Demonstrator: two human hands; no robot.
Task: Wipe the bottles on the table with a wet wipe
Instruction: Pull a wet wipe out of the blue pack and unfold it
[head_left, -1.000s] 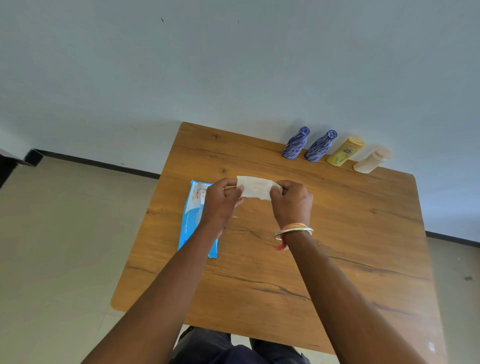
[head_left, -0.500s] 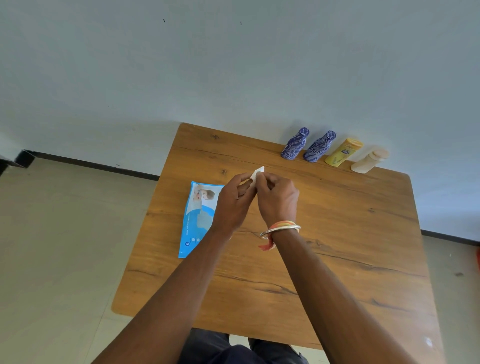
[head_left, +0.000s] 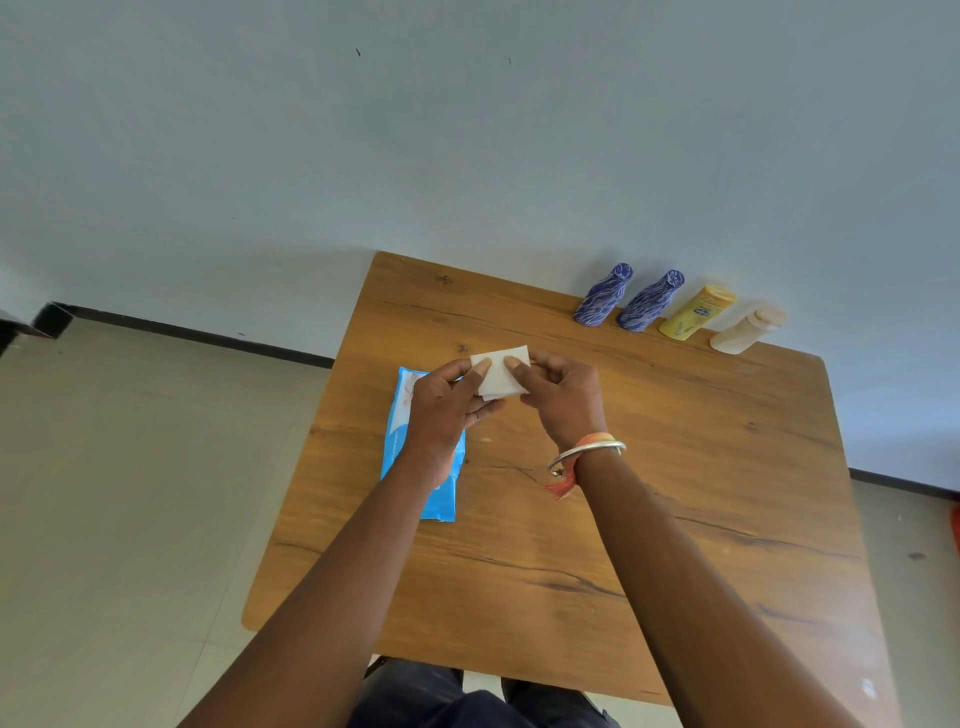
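Fingers (head_left: 480, 370) of left hand (head_left: 447, 410) and right hand (head_left: 563, 400) pinch a folded wipe (head_left: 500, 383) above the wooden counter (head_left: 675, 467); far-edge bottles (head_left: 649, 301) show unreadable labels.

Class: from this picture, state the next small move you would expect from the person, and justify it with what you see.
Probably the right hand takes the wipe alone and reaches toward the nearest blue bottle. Both it and the left hand pinch the folded wipe above the table, so it looks ready, and that bottle stands untouched at the far edge, on the right hand's side.
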